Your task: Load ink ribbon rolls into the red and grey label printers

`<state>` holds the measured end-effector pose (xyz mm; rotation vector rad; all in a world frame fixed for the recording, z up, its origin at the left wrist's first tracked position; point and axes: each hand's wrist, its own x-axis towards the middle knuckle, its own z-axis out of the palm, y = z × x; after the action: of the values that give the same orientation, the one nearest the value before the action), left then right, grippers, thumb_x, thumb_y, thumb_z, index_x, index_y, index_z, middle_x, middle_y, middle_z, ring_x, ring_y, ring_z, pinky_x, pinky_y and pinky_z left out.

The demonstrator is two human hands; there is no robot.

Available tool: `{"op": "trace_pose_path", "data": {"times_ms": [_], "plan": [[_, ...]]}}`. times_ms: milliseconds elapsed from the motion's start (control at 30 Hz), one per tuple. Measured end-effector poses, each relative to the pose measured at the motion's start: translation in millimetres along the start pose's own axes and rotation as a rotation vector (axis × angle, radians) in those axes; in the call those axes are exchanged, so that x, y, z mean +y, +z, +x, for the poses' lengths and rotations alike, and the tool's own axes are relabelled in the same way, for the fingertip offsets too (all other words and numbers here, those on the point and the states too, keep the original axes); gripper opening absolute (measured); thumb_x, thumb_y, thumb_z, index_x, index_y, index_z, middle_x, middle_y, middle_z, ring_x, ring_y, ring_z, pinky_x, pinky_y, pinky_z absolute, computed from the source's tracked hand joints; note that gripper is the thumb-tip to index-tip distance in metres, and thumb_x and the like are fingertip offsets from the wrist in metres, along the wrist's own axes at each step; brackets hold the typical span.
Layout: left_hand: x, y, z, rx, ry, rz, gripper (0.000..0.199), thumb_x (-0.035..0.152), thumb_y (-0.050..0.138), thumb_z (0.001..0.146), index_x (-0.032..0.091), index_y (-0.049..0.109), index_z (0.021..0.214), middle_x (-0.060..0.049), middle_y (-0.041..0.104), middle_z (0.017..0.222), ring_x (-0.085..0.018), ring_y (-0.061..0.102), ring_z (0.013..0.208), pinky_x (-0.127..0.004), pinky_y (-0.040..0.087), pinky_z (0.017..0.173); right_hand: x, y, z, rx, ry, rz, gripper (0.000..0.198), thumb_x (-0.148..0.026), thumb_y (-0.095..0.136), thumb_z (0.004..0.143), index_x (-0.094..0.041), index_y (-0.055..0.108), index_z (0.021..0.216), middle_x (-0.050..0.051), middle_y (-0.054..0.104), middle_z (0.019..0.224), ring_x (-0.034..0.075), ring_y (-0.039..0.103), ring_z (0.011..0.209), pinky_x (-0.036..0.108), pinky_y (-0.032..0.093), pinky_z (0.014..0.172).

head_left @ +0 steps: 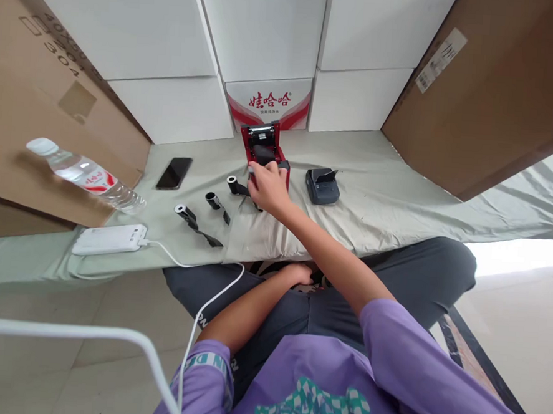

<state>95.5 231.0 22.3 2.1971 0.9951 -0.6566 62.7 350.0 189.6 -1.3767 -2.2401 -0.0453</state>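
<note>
Three black rolls lie in a loose row on the cloth-covered table: first roll at the left with a dark strip trailing toward the table edge, second roll in the middle, third roll just beside the right hand.

Right hand: stretched forward, fingers curled over the front of the red printer and touching it; whether they grip any part of it cannot be told. The fingers also lie against the strip end of the third roll.

Red printer: stands open at the back of the table, lid raised, black parts showing inside, directly before a red-and-white printed carton.

Left hand: resting in the lap below the table edge, loosely closed as far as can be seen, holding nothing visible.

Black printer: small, to the right of the red one, near it but apart.

Phone: dark, face up, left of the rolls.

White power bank: at the near left table edge, a white cable running from it down toward the person.

Water bottle: clear, white cap, red label, at the far left and tilted across a brown cardboard box.

White boxes: stacked along the back. Large brown carton: at the right.
</note>
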Motion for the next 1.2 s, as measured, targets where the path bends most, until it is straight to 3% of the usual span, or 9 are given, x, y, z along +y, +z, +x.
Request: {"op": "trace_pose_path", "data": {"times_ms": [167, 267, 400, 500, 600, 700, 800, 933, 1200], "plan": [[9.4, -6.1, -0.1, -0.055, -0.006, 0.086, 0.044, 0.035, 0.055, 0.100, 0.015, 0.069, 0.137, -0.018, 0.068, 0.141, -0.031, 0.067, 0.125, -0.036, 0.054, 0.102, 67.5, -16.5, 28.4, 0.174, 0.303, 0.213, 0.036, -0.022, 0.037, 0.103, -0.016, 0.069, 0.120, 0.014, 0.074, 0.122, 0.031, 0.055, 0.119, 0.047, 0.038, 0.105], [12.3, -7.1, -0.1, -0.083, -0.006, 0.104, 0.044, 0.034, 0.055, 0.099, 0.011, 0.070, 0.135, -0.020, 0.068, 0.140, -0.032, 0.067, 0.125, -0.037, 0.055, 0.102, 103.8, -21.8, 66.0, 0.032, 0.334, 0.433, 0.030, -0.013, 0.045, 0.097, -0.015, 0.073, 0.108, 0.011, 0.077, 0.115, 0.024, 0.062, 0.111, 0.037, 0.045, 0.100], [11.3, -9.2, -2.6, -0.078, 0.006, 0.108, 0.044, 0.034, 0.054, 0.100, 0.012, 0.070, 0.134, -0.019, 0.068, 0.140, -0.031, 0.067, 0.126, -0.037, 0.056, 0.102, 118.1, -31.8, 94.0, -0.209, 0.459, 0.924, 0.023, -0.010, 0.054, 0.091, -0.011, 0.071, 0.106, 0.010, 0.079, 0.099, 0.015, 0.065, 0.077, 0.026, 0.048, 0.072], [9.9, -11.3, -5.3, -0.058, 0.017, 0.108, 0.042, 0.032, 0.052, 0.101, 0.013, 0.071, 0.134, -0.018, 0.069, 0.139, -0.030, 0.068, 0.125, -0.037, 0.055, 0.103, 114.7, -44.0, 99.8, -0.201, 0.406, 1.172, 0.019, -0.016, 0.055, 0.096, -0.010, 0.071, 0.104, 0.007, 0.076, 0.078, 0.011, 0.057, 0.059, 0.022, 0.043, 0.059], [10.2, -12.5, -7.7, -0.047, 0.029, 0.115, 0.042, 0.031, 0.052, 0.101, 0.013, 0.070, 0.134, -0.018, 0.068, 0.139, -0.031, 0.068, 0.125, -0.038, 0.055, 0.104, 110.8, -50.1, 106.7, -0.153, 0.378, 1.081, 0.015, -0.015, 0.057, 0.097, -0.009, 0.071, 0.099, 0.004, 0.072, 0.066, 0.008, 0.050, 0.050, 0.020, 0.037, 0.053], [11.2, -13.5, -9.7, -0.051, 0.038, 0.126, 0.043, 0.032, 0.054, 0.100, 0.011, 0.070, 0.134, -0.020, 0.068, 0.140, -0.030, 0.068, 0.125, -0.036, 0.056, 0.103, 108.7, -45.4, 117.4, -0.307, 0.353, 0.858, 0.005, -0.010, 0.068, 0.090, -0.009, 0.072, 0.091, 0.006, 0.075, 0.070, 0.006, 0.047, 0.048, 0.019, 0.031, 0.046], [11.1, -15.3, -11.1, -0.045, 0.037, 0.128, 0.043, 0.032, 0.053, 0.099, 0.011, 0.071, 0.132, -0.019, 0.069, 0.138, -0.030, 0.069, 0.124, -0.034, 0.057, 0.100, 107.4, -34.8, 127.1, -0.396, 0.352, 0.767, 0.007, -0.006, 0.070, 0.086, -0.011, 0.074, 0.088, 0.008, 0.079, 0.081, 0.008, 0.054, 0.051, 0.020, 0.036, 0.047], [11.0, -17.2, -11.5, -0.030, 0.023, 0.127, 0.043, 0.031, 0.055, 0.098, 0.013, 0.071, 0.133, -0.018, 0.071, 0.136, -0.031, 0.070, 0.121, -0.037, 0.058, 0.098, 105.1, -23.1, 131.9, -0.351, 0.398, 0.598, 0.008, -0.006, 0.069, 0.084, -0.011, 0.075, 0.083, 0.008, 0.076, 0.078, 0.012, 0.058, 0.053, 0.027, 0.048, 0.059], [13.1, -14.3, -14.7, -0.021, 0.043, 0.144, 0.046, 0.033, 0.050, 0.100, 0.009, 0.069, 0.135, -0.020, 0.068, 0.139, -0.031, 0.067, 0.127, -0.036, 0.055, 0.104, 107.8, -22.7, 121.7, -0.330, 0.497, 1.085, 0.011, -0.021, 0.067, 0.090, -0.011, 0.072, 0.091, 0.005, 0.072, 0.065, 0.011, 0.052, 0.045, 0.022, 0.034, 0.041]]}}
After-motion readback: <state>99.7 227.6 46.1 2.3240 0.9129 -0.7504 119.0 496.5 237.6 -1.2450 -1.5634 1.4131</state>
